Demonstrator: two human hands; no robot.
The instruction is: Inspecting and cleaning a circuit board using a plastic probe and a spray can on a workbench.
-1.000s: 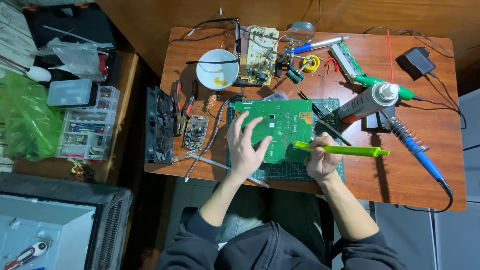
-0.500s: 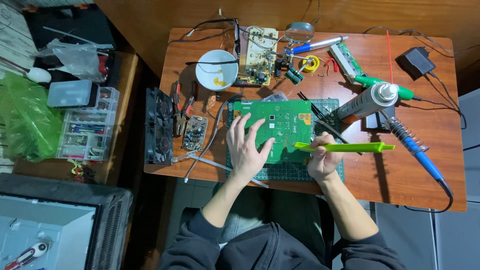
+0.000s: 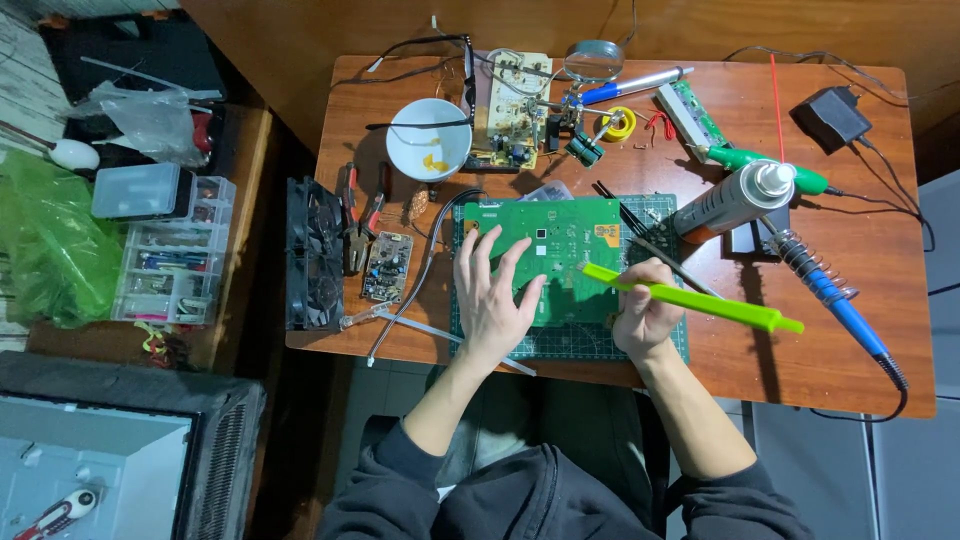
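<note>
Workbench: circuit board [image 3: 560, 255] under left fingers [image 3: 478, 262]

Spray can [image 3: 735, 200]: lying tilted on the surface at upper right, grey cylinder with white cap and a wrapped label, orange band at its base.
Clear plastic bag [image 3: 150, 118]: crumpled on the side shelf at far left, something red showing inside.
Green bag [image 3: 45, 245]: translucent green, bunched at the left edge, just beside the clear parts organiser [image 3: 170, 270].
Yellow sticker [image 3: 606, 231]: small square on the green circuit board [image 3: 560, 255], towards its upper right.
</note>
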